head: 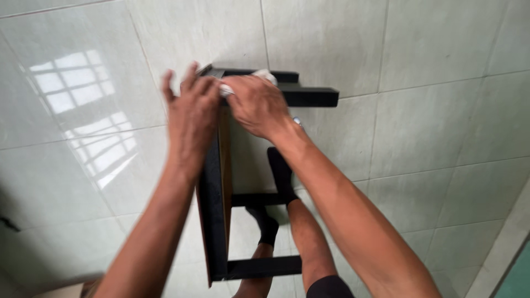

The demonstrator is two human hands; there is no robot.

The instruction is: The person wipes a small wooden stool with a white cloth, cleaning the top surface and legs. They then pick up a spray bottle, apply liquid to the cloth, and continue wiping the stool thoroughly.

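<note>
A small table with a black metal frame (212, 221) and a brown wooden top lies on its side on the floor. My left hand (190, 110) rests flat on the upper edge of the frame, fingers spread. Beside it my right hand (256, 105) presses a white cloth (264, 74) against the far corner of the frame. Black legs (312, 97) of the frame stick out to the right. Below my arms I see my legs in black socks (280, 174), standing inside the frame.
Pale glossy floor tiles (430, 110) surround the table, with a window reflected at the left (83, 110). A raised edge and a green strip (516, 273) run along the lower right corner. A brown object (66, 291) peeks in at bottom left.
</note>
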